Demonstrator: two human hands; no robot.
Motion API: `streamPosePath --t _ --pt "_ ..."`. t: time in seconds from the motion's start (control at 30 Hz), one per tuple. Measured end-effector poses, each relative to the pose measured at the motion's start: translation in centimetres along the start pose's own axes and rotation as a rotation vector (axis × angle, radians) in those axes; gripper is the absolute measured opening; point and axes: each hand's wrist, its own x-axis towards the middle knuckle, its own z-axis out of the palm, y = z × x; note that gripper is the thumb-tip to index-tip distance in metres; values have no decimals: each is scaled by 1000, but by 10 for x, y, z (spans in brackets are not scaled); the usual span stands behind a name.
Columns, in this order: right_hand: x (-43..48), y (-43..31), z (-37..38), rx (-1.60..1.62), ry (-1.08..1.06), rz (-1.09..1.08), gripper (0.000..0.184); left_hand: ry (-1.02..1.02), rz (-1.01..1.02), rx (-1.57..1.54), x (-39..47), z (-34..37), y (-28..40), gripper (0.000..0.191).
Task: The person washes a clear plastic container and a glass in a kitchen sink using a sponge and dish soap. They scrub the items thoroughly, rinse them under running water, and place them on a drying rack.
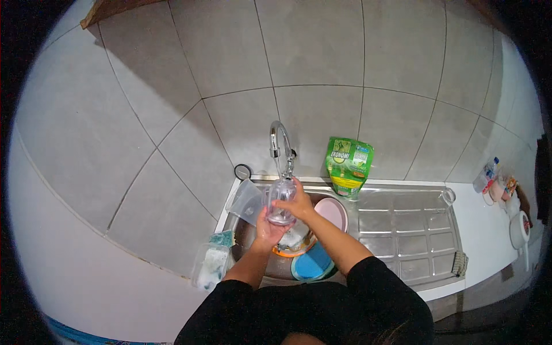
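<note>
Between my two hands is a clear glass jar or mug (281,202), held over the sink beneath the chrome gooseneck faucet (279,138). A thin stream of water runs from the spout to its mouth. My left hand (271,230) supports the glass from below and the left side. Across its right side lies my right hand (297,202), fingers wrapped on the front. Under my hands in the metal sink basin (276,272) sit an orange-rimmed plate (295,252), a blue dish (312,263) and a pink bowl (332,213). A translucent plastic pitcher (249,202) leans at the left.
A green detergent pouch (350,166) stands against the tiled wall. Left of the basin are a soapy plastic container (211,267) and a green sponge (222,238). The ridged drainboard (401,233) holds a clear glass (448,196) and a checked cloth (459,264). Farther right is a white-handled strainer-like item (519,230).
</note>
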Motion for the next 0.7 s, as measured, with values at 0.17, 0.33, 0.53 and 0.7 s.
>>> streamPosePath --t 0.17,0.33,0.53,0.7 --pt "14 6 -2 4 98 -71 100 59 -111 -26 -5 10 -4 64" --pt "-3 -25 -7 -157 -71 -164 95 -71 -105 -114 -14 0 -1 73" --pt "9 -1 5 246 -166 -174 89 -88 -17 -105 -9 4 6 67" --pt "-13 -22 -15 440 -405 275 73 -8 299 222 -19 4 34 50"
